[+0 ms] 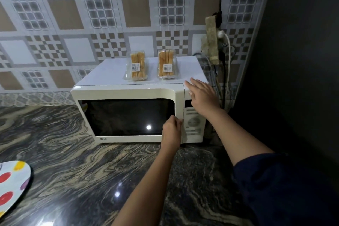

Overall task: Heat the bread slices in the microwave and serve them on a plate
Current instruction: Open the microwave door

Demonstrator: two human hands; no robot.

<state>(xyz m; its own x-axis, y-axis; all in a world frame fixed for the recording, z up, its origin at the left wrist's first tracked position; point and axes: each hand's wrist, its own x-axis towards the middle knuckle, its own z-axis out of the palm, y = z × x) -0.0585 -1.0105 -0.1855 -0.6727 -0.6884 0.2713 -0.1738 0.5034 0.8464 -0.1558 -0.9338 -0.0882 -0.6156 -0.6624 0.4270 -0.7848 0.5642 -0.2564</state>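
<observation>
Marble counter (73, 152) w/ microwave (128, 93): L hand (171, 130) curls fingers round door (126, 95) at its upright right edge, R hand (202, 93) spread flat on top, bread packs (166, 66) just beyond its fingertips.

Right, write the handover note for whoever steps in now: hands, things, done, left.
Left hand grips the right edge of the door, which looks shut.
Right hand lies open on the top right corner of the microwave.
Two bread packs sit on the microwave, both closed.
Plate on the counter, far left.
Done: nothing yet.
Left: open door, unpack bread, heat, plate it.
</observation>
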